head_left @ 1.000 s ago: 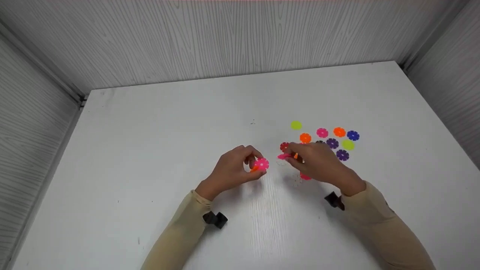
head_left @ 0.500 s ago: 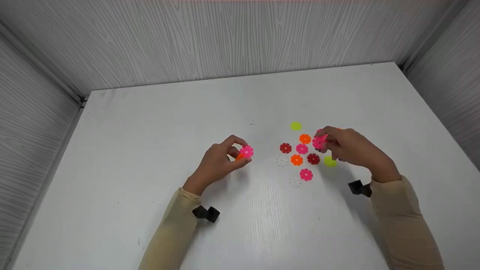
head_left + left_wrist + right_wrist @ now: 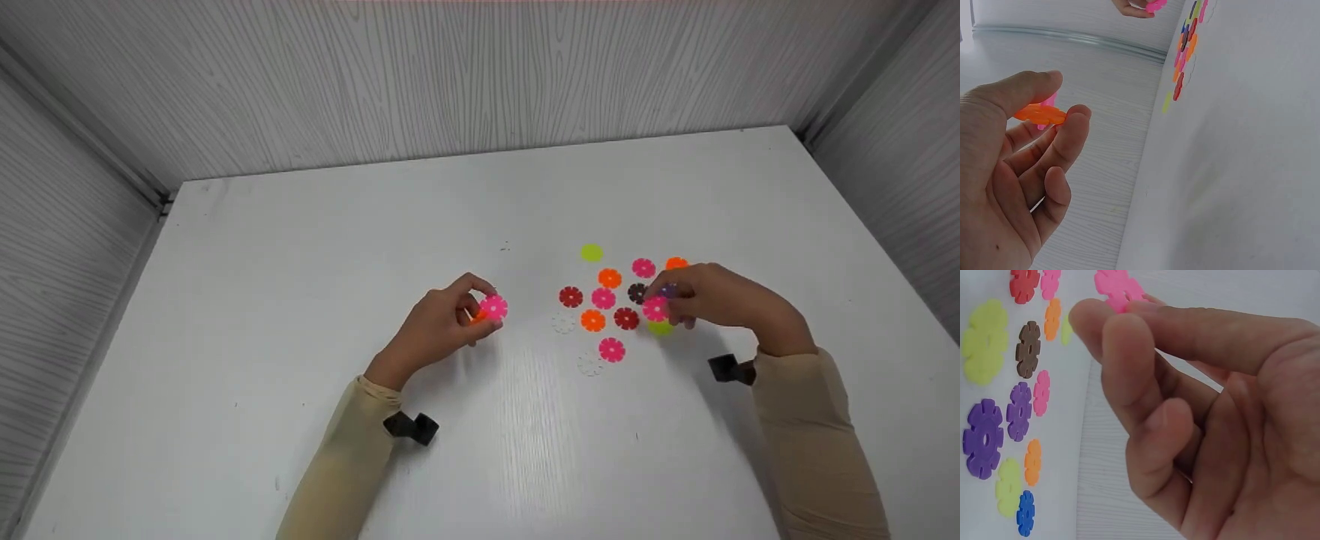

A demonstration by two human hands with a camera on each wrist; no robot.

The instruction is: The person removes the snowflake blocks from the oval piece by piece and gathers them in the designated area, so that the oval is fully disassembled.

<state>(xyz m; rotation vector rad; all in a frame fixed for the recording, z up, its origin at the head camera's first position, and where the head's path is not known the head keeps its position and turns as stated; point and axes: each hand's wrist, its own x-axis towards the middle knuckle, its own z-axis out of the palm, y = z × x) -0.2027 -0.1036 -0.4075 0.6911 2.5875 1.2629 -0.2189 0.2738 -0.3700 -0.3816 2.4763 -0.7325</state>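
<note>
In the head view my left hand pinches a joined pair of notched plastic discs between thumb and fingers. The pink disc of the pair faces outward; the left wrist view shows the orange disc crossing it at an angle. My right hand holds a single pink notched disc between thumb and index finger. In the head view that hand is over the right side of the scattered discs, partly hiding a yellow-green disc and a blue-purple one.
Loose notched discs lie flat on the white table, among them dark red, orange, brown and purple ones. Two clear discs lie at the near left of the group. Grey wood-grain panels border the table.
My right hand has moved right, away from my left hand, carrying the pink disc over the scattered discs. My left hand shifted left and slightly up with its joined pair, then stayed nearly still.
</note>
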